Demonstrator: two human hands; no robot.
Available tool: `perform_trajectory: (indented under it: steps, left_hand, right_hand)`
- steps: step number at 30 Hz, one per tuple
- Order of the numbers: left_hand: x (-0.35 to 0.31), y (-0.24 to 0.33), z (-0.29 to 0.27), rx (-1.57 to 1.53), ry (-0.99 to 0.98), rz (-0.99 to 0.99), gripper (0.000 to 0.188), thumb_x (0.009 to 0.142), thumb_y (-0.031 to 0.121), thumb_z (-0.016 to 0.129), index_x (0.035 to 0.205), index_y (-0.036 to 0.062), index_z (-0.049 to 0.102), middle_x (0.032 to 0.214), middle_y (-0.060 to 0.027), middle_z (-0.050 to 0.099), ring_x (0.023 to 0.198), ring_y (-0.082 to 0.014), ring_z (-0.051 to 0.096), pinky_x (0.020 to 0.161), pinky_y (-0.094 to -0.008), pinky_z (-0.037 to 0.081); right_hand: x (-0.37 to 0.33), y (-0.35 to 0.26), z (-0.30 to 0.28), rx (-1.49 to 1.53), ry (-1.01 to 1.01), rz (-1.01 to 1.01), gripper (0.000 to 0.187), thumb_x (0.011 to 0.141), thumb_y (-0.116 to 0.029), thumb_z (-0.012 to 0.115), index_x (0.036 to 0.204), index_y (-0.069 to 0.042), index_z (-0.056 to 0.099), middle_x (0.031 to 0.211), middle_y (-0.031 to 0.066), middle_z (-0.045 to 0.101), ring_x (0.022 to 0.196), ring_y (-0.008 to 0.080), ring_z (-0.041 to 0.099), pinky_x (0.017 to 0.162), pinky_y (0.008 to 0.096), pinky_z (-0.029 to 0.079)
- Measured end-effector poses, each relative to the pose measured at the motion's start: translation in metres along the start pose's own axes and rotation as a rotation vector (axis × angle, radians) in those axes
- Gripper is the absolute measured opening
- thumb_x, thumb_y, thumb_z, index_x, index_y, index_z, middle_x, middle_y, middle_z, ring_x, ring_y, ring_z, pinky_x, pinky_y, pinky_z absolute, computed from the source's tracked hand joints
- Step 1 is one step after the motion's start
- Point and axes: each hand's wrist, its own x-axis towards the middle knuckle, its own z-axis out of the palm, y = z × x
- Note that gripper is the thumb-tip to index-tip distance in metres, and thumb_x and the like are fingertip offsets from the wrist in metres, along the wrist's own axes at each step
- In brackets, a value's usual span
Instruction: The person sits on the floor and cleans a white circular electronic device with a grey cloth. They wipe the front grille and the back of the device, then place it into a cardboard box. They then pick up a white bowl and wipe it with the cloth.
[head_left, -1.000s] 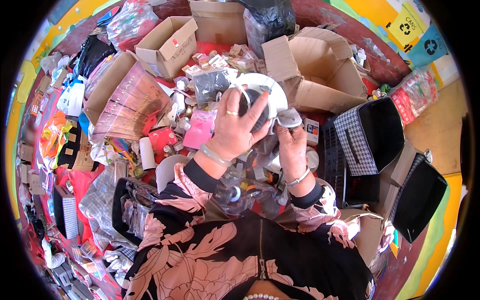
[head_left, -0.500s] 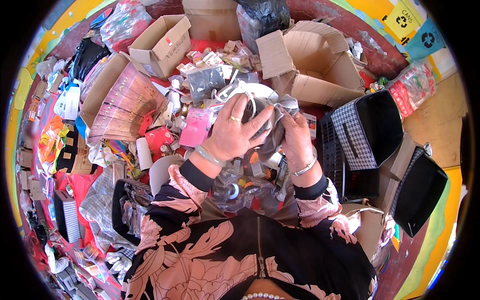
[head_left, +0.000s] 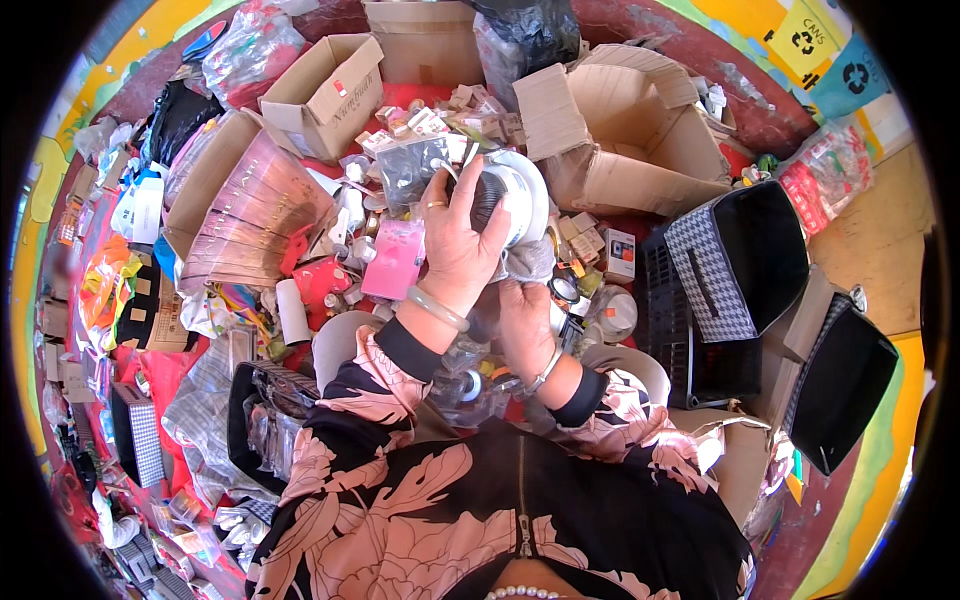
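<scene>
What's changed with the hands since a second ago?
The right hand, with the grey cloth, has moved left and nearer the body, to the near edge of the white round object. The left hand still holds that object; the large open cardboard box hasn't changed.

Your round piece (head_left: 527,195) is white with a dark ribbed side; your cloth (head_left: 528,262) is grey. Your jacket (head_left: 400,510) is black with pale pink flowers, your bangle (head_left: 437,309) milky pale. You also get a pink box (head_left: 395,262), red pouch (head_left: 320,284) with pale dots, brown carton (head_left: 645,180), dark-and-white houndstooth bin (head_left: 715,275), black inside, grey plaid sheet (head_left: 205,420).
</scene>
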Motion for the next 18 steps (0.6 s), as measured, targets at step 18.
perform_trajectory:
  steps: [18]
  left_hand:
    - [-0.016,0.026,-0.012,0.091,-0.108,0.599,0.05,0.067,0.03,0.071,0.115,0.0216,0.058,0.117,-0.0165,0.04,0.101,-0.0357,0.047,0.084,-0.0425,0.046]
  right_hand:
    - [0.047,-0.092,-0.053,0.362,-0.174,0.238,0.016,0.086,-0.012,0.058,0.1,-0.004,0.057,0.089,0.002,0.062,0.081,0.0111,0.058,0.072,0.026,0.047]
